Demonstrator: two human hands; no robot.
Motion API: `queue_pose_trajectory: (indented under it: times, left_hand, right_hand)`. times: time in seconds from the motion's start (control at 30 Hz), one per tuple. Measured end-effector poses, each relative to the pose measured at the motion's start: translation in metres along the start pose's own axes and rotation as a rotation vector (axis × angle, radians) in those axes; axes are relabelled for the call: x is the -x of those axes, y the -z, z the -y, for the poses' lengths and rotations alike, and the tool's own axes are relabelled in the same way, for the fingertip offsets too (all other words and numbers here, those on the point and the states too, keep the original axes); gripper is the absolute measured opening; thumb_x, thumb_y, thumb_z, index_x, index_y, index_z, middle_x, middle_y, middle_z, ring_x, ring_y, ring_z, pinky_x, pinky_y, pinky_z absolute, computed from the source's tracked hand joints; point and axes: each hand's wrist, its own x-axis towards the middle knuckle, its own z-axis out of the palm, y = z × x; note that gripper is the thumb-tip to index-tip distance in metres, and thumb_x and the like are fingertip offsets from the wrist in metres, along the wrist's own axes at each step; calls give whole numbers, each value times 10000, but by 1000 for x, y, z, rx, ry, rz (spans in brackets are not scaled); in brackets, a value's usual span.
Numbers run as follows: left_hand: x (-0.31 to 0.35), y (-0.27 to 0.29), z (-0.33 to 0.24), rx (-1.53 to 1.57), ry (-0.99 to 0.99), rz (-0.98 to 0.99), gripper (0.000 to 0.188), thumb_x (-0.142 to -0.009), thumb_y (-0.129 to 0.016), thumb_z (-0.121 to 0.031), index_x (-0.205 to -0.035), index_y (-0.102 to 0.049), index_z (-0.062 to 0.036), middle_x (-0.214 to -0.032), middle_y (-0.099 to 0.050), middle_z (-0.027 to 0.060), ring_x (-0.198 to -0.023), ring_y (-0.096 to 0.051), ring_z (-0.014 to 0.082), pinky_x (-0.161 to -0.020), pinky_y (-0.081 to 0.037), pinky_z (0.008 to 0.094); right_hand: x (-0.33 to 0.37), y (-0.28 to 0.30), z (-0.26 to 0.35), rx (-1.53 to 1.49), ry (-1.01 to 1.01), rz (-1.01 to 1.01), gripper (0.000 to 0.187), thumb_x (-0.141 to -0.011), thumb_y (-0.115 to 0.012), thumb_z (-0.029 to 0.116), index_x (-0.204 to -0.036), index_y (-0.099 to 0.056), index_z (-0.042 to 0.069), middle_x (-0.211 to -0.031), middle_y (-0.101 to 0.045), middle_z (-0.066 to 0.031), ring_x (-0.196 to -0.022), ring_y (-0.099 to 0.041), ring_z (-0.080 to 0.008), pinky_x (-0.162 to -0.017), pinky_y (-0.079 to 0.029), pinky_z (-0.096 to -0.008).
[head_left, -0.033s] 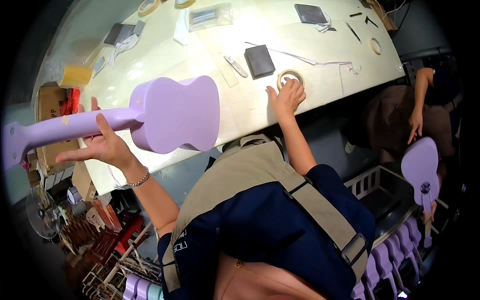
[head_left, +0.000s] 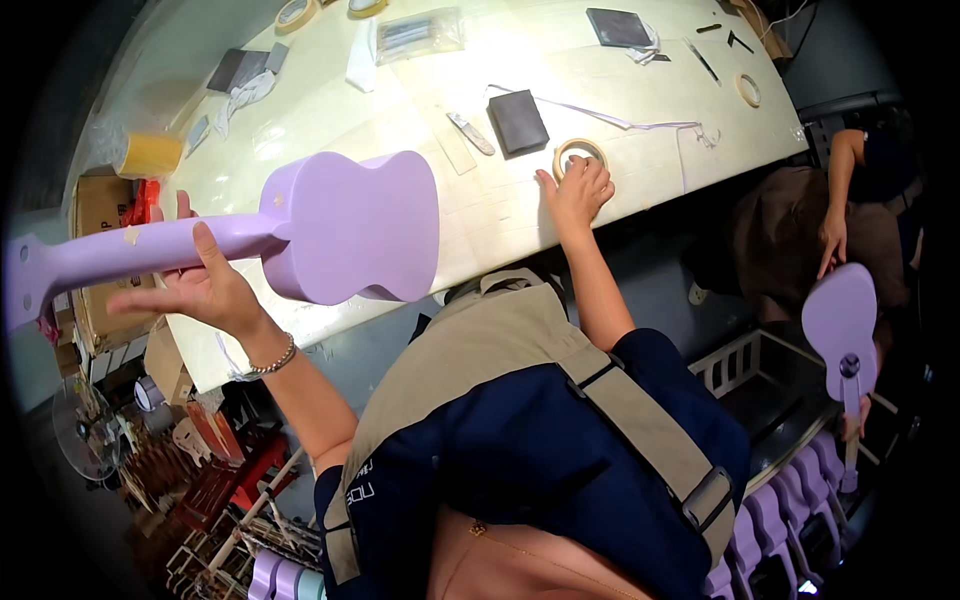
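Observation:
A lilac ukulele body with its neck (head_left: 360, 225) hangs over the table's left front, its back facing up. Pale bare patches show on the neck and near the heel. My left hand (head_left: 222, 295) supports the neck from beneath, thumb on the near side and other fingers spread past it. At the table's front edge, the fingers of my right hand (head_left: 577, 195) are curled onto a roll of masking tape (head_left: 580, 143), which lies flat. Close by are a dark grey block (head_left: 519, 124) and a utility knife (head_left: 470, 133).
The pale table (head_left: 330, 120) also bears a lilac ribbon (head_left: 580, 108), a plastic pouch (head_left: 420, 35) and another tape roll (head_left: 748, 90). At the right, a co-worker's hands hold a lilac ukulele (head_left: 840, 325) above a grey crate (head_left: 728, 365). Cardboard boxes (head_left: 105, 310) stand at the left.
The co-worker's ukulele has risen slightly in the picture. My hands, my ukulele and the tape roll stay practically where they were.

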Motion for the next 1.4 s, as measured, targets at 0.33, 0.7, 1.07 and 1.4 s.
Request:
queue_pose_trajectory:
  times: [0.33,0.7,1.07,1.4]
  left_hand:
    - [-19,5,-9,-13,239,331,163,-784,-683,-55,-939,-711,-95,-994,-544,55,-1063,-460,176,-873,-412,288]
    - [-5,-2,-29,96,184,313,219,-639,-786,-91,-846,-727,-130,-1018,-454,68,-930,-469,166,-788,-444,311]
    - [1,2,-36,7,160,202,138,-634,-786,-83,-734,-693,-93,-1001,-462,81,-929,-467,191,-806,-415,329]
    - [7,30,-30,314,376,39,90,-747,-723,-74,-799,-665,-30,-1178,-415,96,-1055,-466,210,-898,-390,366]
  right_hand:
    - [-39,110,105,-1311,188,364,252,-932,-455,197,-1075,-514,-1,-666,-539,-13,-593,-447,-65,-541,-355,-217]
    - [-39,186,196,-1151,918,-38,155,-835,-592,119,-977,-613,61,-648,-580,-16,-541,-505,-166,-604,-359,-284]
    - [-39,192,206,-1058,864,-126,147,-749,-660,76,-884,-652,135,-599,-616,27,-467,-540,-105,-453,-332,-249]
    - [-93,150,202,-1574,241,212,241,-904,-548,175,-1135,-579,112,-674,-597,24,-506,-419,-17,-457,-344,-189]
